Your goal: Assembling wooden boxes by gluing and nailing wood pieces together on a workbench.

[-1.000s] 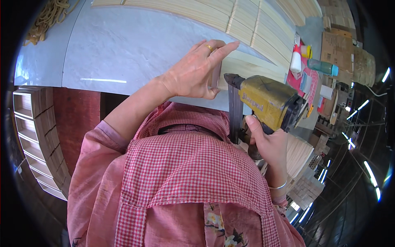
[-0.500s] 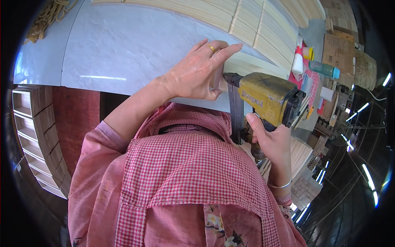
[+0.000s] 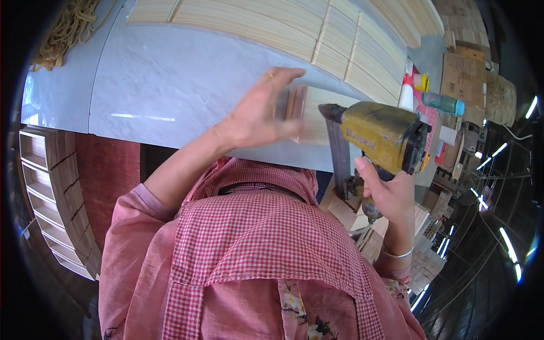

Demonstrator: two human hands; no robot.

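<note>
My right hand is wrapped round the grip of a yellow and black pneumatic nail gun. Its dark nose points left over a pale wooden board on the grey table. A browner upright strip forms the board's left end. Beside that end is my left hand, blurred by motion, with a ring on one finger. Its thumb and fingers are spread apart, and the thumb overlaps the near corner of the board's end. I see nothing gripped in it.
Long pale grooved wood strips lie along the table's far side. Rubber bands are heaped at far left. Stacked wooden boxes stand at lower left. A teal bottle and a cardboard box are at right.
My left hand has shifted left and down, uncovering the board's brown end. The nail gun in my right hand has moved right and slightly down, away from that end.
</note>
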